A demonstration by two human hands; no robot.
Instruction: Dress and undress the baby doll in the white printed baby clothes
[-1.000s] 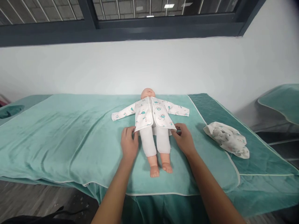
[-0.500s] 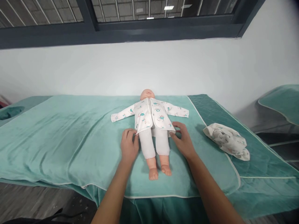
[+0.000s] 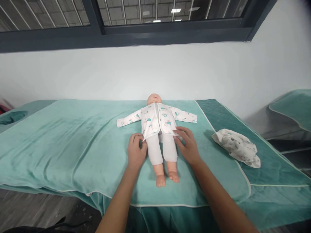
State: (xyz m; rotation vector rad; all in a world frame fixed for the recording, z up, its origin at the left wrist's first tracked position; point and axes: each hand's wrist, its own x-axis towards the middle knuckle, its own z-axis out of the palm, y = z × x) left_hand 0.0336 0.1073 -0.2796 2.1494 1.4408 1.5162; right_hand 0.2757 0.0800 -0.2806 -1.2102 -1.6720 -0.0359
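Note:
A baby doll [image 3: 154, 97] lies on its back, feet towards me. It wears a white long-sleeved jacket [image 3: 150, 120] with small teal and red prints, its front edges parted slightly low down. The doll's legs [image 3: 154, 150] look white and padded, with bare feet. My left hand [image 3: 136, 150] pinches the jacket's lower corner on the left between thumb and fingers. At the opposite lower corner, my right hand [image 3: 187, 145] rests its fingertips on the hem, thumb apart from the fingers. Part of that corner is hidden behind the fingers.
Under the doll, a light green cloth [image 3: 97, 145] covers the bed. A crumpled white printed cloth [image 3: 236, 147] lies to the right, partly on the darker green cover [image 3: 272, 171]. Behind the bed are a white wall [image 3: 145, 71] and a barred window [image 3: 150, 30].
My right hand has shifted slightly left, its fingers now further over the jacket's front hem. My left hand stays at its corner. The view has moved a little.

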